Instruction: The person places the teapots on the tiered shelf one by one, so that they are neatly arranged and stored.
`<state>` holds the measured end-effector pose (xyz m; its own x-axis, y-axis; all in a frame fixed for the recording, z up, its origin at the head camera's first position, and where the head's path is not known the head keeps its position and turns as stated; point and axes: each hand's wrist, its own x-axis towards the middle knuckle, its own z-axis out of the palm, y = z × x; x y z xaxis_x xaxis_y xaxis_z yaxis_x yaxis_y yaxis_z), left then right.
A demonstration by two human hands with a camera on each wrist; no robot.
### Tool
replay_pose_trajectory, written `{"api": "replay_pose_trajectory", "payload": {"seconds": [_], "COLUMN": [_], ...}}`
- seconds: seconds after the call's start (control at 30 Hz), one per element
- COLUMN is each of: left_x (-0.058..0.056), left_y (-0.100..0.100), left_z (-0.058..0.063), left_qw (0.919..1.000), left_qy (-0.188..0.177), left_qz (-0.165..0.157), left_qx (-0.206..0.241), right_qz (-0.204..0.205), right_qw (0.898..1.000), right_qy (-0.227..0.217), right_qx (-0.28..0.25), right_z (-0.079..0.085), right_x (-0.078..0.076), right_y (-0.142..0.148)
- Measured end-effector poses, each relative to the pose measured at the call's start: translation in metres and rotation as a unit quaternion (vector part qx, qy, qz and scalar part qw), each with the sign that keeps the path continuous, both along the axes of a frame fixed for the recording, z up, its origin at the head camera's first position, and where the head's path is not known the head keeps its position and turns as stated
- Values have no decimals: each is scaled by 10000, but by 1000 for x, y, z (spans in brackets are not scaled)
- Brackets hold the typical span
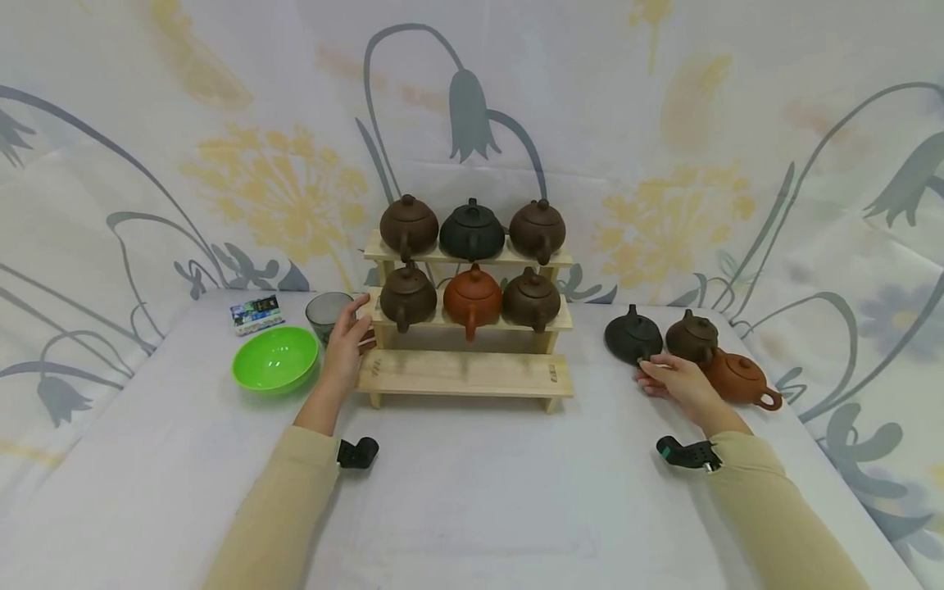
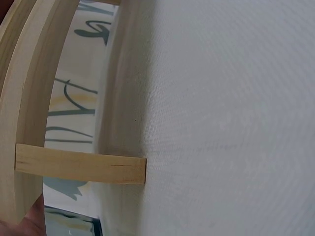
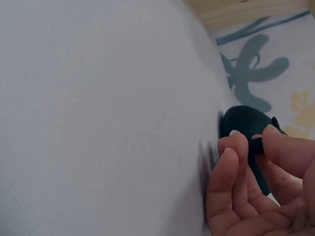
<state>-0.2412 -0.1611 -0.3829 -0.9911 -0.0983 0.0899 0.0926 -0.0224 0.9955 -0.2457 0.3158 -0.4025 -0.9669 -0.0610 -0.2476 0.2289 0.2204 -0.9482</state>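
My right hand (image 1: 674,383) pinches a black teapot (image 1: 633,336) between thumb and fingertips, by a slim part jutting out toward me. In the right wrist view, the dark pot (image 3: 246,120) is partly hidden behind the fingers. My left hand (image 1: 342,348) grips the left end of a stepped wooden rack (image 1: 465,373) at its middle shelf. Only a bit of that hand (image 2: 29,221) appears in the left wrist view. On the rack's upper two shelves sit several teapots in rows, among them a black one (image 1: 472,233) and an orange one (image 1: 472,299); its lowest shelf is bare.
Beside my right hand, a brown teapot (image 1: 692,336) and an orange teapot (image 1: 740,378) stand close together. Left of the rack are a green bowl (image 1: 275,360), a dark glass (image 1: 322,311) and a small patterned packet (image 1: 256,315). A flower-patterned cloth (image 1: 664,106) hangs behind.
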Motion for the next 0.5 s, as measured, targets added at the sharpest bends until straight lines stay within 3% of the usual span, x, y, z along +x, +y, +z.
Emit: {"api": "replay_pose_trajectory", "payload": {"seconds": [0.2,0.5], "left_x": [0,0], "left_y": [0,0], "left_z": [0,0], "left_qw": [10000,9999], "left_qy": [-9,-14], "left_qz": [45,98], "left_qx": [-32,-44], "right_qz": [295,74], "right_qw": [9973,9928], "right_qy": [-187,402], "right_qx": [-646,-1128], "right_z": [-1,-4], "right_x": [2,10], "right_y": [-7,-20]}}
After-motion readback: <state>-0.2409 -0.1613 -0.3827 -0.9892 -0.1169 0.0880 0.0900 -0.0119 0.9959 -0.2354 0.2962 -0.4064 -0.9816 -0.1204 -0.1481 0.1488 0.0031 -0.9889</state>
